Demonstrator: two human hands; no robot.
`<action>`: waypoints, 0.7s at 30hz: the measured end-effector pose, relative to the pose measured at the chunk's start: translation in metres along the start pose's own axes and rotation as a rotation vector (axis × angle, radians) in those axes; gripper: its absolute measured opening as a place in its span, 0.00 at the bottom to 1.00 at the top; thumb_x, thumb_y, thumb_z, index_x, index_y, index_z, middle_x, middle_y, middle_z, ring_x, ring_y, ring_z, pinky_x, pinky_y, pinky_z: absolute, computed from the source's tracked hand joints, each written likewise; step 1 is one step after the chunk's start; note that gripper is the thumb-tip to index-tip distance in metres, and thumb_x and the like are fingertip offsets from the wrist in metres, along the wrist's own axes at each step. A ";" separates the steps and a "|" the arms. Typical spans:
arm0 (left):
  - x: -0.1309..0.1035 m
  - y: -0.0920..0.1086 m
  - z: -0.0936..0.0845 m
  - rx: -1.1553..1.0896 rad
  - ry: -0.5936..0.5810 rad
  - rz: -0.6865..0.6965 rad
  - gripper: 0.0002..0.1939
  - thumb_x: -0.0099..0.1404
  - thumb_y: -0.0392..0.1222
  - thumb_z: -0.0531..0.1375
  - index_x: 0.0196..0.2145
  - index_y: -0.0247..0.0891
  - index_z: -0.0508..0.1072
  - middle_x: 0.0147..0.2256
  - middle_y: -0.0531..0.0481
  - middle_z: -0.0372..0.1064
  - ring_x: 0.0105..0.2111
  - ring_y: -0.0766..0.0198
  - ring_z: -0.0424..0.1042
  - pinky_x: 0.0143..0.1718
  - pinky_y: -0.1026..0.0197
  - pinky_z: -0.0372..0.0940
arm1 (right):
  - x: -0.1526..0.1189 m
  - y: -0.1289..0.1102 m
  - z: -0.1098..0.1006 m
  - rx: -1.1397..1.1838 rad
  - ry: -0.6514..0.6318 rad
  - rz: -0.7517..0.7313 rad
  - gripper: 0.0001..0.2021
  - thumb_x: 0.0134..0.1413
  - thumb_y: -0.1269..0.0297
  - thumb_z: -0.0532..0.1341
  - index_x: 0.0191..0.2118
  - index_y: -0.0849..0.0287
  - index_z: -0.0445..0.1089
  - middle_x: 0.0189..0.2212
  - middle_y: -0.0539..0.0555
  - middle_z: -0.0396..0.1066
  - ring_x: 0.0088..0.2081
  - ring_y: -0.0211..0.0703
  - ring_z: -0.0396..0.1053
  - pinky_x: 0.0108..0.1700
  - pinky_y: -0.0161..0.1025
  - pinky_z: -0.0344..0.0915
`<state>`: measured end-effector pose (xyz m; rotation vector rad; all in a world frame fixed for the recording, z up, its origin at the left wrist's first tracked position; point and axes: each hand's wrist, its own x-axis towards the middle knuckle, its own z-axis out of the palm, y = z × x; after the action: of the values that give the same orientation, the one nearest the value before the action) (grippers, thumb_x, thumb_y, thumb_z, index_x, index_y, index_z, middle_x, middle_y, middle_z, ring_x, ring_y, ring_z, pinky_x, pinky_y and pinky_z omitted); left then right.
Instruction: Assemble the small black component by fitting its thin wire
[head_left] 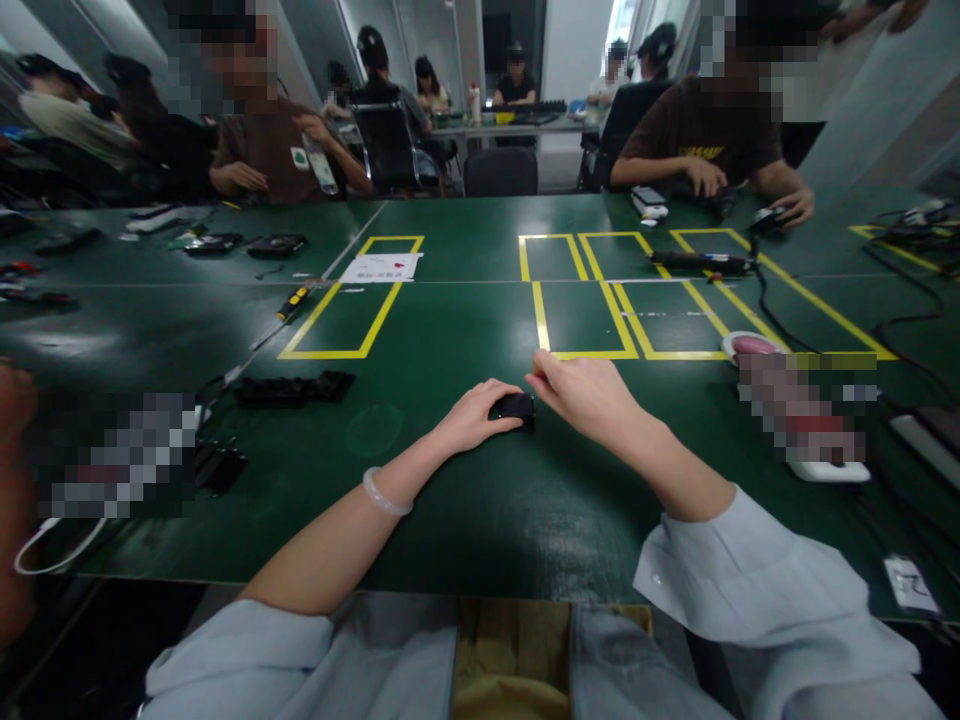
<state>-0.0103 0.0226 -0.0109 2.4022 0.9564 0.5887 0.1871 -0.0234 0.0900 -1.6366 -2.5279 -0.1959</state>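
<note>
A small black box-like object (517, 408) rests on the green table in front of me; its exact kind does not show. My left hand (480, 414) grips it from the left, thumb on the near side and fingers on the far side. A pale bracelet (387, 493) circles my left wrist. Just right of the object, my right hand (586, 390) is raised slightly with its fingers curled into a pinch. Whatever those fingers may hold is hidden or too small to make out.
Yellow tape rectangles (589, 355) mark the green table (450, 520). A folded black strap-like item (296, 388) lies to the left, a yellow-black tool (293, 302) beyond it. A white power strip (832, 470) and cables are at right. Co-workers sit opposite.
</note>
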 end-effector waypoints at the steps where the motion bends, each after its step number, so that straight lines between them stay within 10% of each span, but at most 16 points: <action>1: 0.000 0.000 0.000 -0.003 0.001 -0.002 0.20 0.62 0.49 0.61 0.50 0.43 0.67 0.46 0.47 0.68 0.46 0.55 0.67 0.49 0.53 0.61 | 0.000 0.000 0.000 0.020 -0.004 -0.013 0.13 0.65 0.58 0.45 0.43 0.58 0.63 0.29 0.53 0.74 0.28 0.43 0.71 0.25 0.37 0.42; 21: 0.000 0.000 0.001 -0.006 0.010 0.000 0.20 0.62 0.50 0.61 0.49 0.41 0.68 0.44 0.47 0.68 0.45 0.55 0.67 0.48 0.53 0.62 | -0.003 -0.001 -0.005 0.145 0.040 -0.032 0.10 0.64 0.58 0.47 0.41 0.58 0.61 0.31 0.51 0.73 0.29 0.42 0.69 0.25 0.36 0.44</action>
<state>-0.0100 0.0229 -0.0115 2.3968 0.9573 0.6038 0.1877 -0.0274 0.0942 -1.5243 -2.4755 -0.0463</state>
